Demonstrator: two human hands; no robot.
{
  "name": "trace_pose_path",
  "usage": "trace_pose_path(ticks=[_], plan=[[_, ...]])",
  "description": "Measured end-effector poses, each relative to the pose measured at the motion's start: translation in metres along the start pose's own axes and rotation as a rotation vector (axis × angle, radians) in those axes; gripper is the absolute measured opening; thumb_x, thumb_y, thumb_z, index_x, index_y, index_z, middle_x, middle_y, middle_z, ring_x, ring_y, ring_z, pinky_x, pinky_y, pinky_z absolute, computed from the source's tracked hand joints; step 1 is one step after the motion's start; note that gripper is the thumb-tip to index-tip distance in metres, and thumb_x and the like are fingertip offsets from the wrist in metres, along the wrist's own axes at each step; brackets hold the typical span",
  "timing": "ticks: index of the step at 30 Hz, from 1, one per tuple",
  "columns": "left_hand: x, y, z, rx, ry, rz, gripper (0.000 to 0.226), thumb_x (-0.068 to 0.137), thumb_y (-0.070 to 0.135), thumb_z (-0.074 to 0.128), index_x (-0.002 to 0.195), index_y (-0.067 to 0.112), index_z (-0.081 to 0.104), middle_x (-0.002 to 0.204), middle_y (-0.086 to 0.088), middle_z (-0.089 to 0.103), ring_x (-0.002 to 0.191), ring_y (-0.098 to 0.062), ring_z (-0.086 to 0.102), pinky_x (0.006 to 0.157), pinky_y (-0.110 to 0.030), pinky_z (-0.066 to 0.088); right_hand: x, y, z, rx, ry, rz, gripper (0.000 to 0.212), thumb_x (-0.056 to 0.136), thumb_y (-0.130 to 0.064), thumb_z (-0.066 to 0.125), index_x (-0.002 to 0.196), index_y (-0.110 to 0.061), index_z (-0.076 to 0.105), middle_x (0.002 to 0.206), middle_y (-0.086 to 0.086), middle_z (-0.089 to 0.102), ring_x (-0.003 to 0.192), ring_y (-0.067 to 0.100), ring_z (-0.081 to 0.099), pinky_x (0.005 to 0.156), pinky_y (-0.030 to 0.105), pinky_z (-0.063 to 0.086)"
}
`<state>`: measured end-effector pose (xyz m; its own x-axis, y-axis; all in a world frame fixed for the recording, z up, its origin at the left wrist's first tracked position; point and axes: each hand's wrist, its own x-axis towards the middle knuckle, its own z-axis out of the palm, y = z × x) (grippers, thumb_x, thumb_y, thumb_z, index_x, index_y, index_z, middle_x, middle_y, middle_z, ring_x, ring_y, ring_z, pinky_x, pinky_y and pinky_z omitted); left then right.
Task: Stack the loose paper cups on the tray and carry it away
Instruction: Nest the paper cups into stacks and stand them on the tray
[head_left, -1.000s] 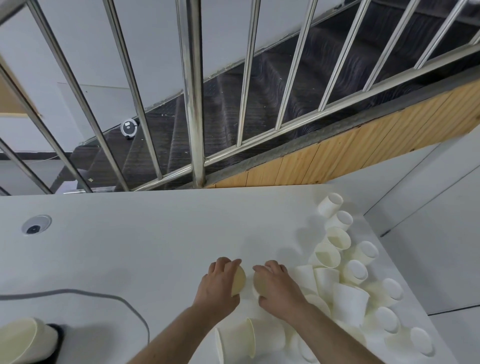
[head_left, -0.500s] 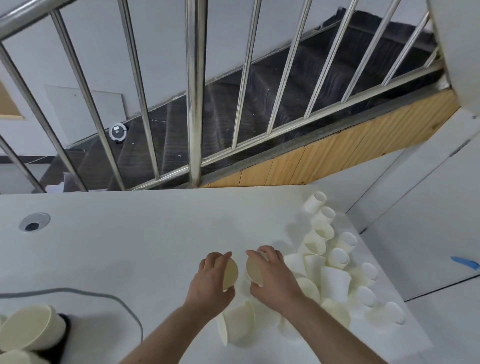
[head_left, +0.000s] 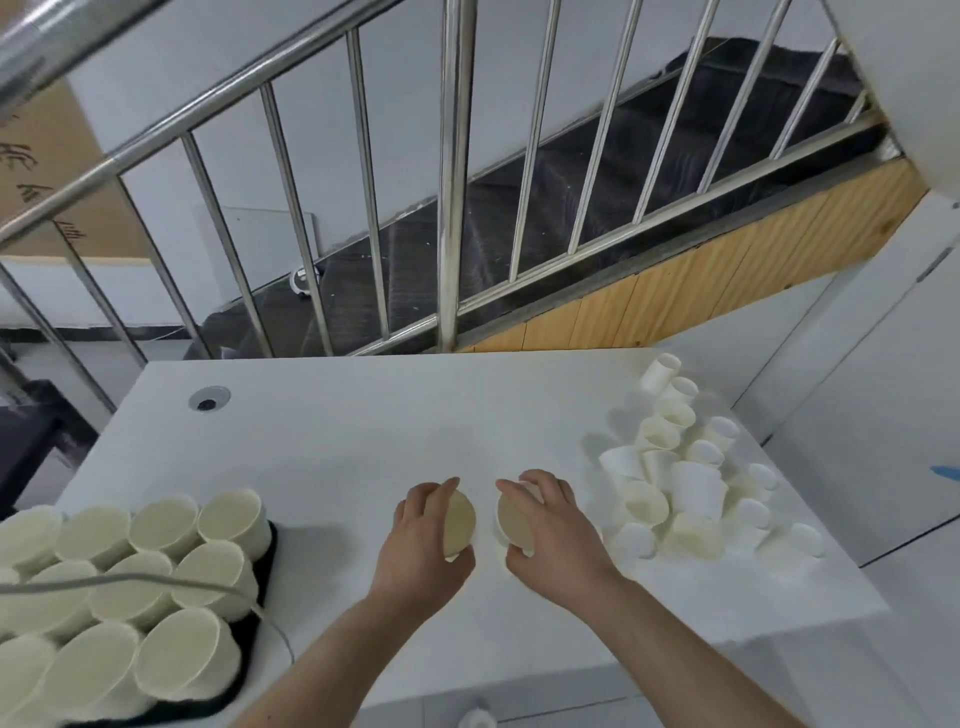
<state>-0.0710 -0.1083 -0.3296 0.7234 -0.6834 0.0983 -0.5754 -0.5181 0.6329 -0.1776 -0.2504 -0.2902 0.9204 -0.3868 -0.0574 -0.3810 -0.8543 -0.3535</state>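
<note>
Far to the left of the fingers, a black flat tray (head_left: 266, 558) sits on the white table (head_left: 363, 431), and it is packed with upright cream paper cups (head_left: 156, 582) standing mouth up. A thin grey cable (head_left: 130, 579) runs across the tops of those cups. Near the middle, the left hand (head_left: 423, 545) has its fingers curled around one cream paper cup (head_left: 458, 522), which lies sideways with its open mouth facing right. Just beside it, not touching, the right hand (head_left: 550, 530) has its fingers curled around a second cream paper cup (head_left: 514, 521), sideways too, with its mouth facing left. The two mouths face each other with a small gap between them. To the right of the right hand's fingers, a heap of loose white paper cups (head_left: 685, 478) lies on the table, some upright, some upside down, some tipped over. Behind the table, past the fingertips, stands a shiny metal stair railing (head_left: 452, 208).
</note>
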Motion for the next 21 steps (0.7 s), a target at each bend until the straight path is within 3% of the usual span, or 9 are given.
trace_pose_path(ticks=[3, 6, 10, 14, 18, 21], plan=[[-0.035, -0.014, -0.015, -0.006, 0.032, -0.019, 0.075, 0.077, 0.025, 0.066, 0.143, 0.027, 0.031, 0.141, 0.004, 0.027, 0.123, -0.018, 0.041, 0.083, -0.022, 0.042, -0.021, -0.023, 0.012, 0.048, 0.011, -0.026, 0.071, 0.084, -0.02, 0.057, 0.148, -0.031, 0.03, 0.148, -0.007, 0.021, 0.138, 0.016, 0.019, 0.098, 0.028, 0.045], [-0.067, -0.029, -0.032, -0.034, 0.043, -0.05, 0.075, 0.075, 0.024, 0.067, 0.142, 0.027, 0.033, 0.139, 0.003, 0.026, 0.12, -0.018, 0.044, 0.089, -0.025, 0.045, -0.036, -0.049, 0.025, 0.088, 0.012, -0.044, 0.071, 0.083, -0.019, 0.057, 0.148, -0.031, 0.03, 0.148, -0.007, 0.021, 0.139, 0.015, 0.018, 0.096, 0.027, 0.046], [-0.097, -0.042, -0.06, -0.001, 0.079, -0.083, 0.074, 0.077, 0.022, 0.068, 0.143, 0.025, 0.033, 0.131, 0.001, 0.033, 0.117, -0.015, 0.044, 0.085, -0.015, 0.035, -0.049, -0.082, 0.038, 0.122, -0.003, -0.093, 0.071, 0.083, -0.018, 0.056, 0.147, -0.031, 0.031, 0.147, -0.007, 0.022, 0.138, 0.016, 0.02, 0.092, 0.027, 0.048], [-0.125, -0.066, -0.091, -0.015, 0.126, -0.111, 0.075, 0.075, 0.023, 0.069, 0.142, 0.025, 0.035, 0.124, 0.003, 0.036, 0.109, -0.017, 0.047, 0.087, -0.019, 0.039, -0.052, -0.123, 0.049, 0.129, -0.015, -0.152, 0.07, 0.082, -0.02, 0.055, 0.147, -0.032, 0.031, 0.145, -0.008, 0.022, 0.137, 0.014, 0.02, 0.089, 0.027, 0.049], [-0.141, -0.095, -0.117, -0.047, 0.195, -0.111, 0.075, 0.072, 0.031, 0.064, 0.141, 0.023, 0.038, 0.129, 0.005, 0.039, 0.113, -0.014, 0.045, 0.087, -0.022, 0.042, -0.045, -0.161, 0.059, 0.13, -0.023, -0.196, 0.068, 0.082, -0.02, 0.055, 0.145, -0.031, 0.032, 0.145, -0.009, 0.022, 0.136, 0.014, 0.021, 0.089, 0.03, 0.05], [-0.146, -0.119, -0.138, -0.031, 0.232, -0.114, 0.075, 0.074, 0.022, 0.071, 0.141, 0.022, 0.039, 0.129, 0.007, 0.04, 0.114, -0.014, 0.045, 0.089, -0.021, 0.039, -0.036, -0.189, 0.067, 0.128, -0.032, -0.216, 0.068, 0.083, -0.02, 0.055, 0.146, -0.03, 0.031, 0.146, -0.008, 0.022, 0.137, 0.014, 0.021, 0.091, 0.03, 0.049]])
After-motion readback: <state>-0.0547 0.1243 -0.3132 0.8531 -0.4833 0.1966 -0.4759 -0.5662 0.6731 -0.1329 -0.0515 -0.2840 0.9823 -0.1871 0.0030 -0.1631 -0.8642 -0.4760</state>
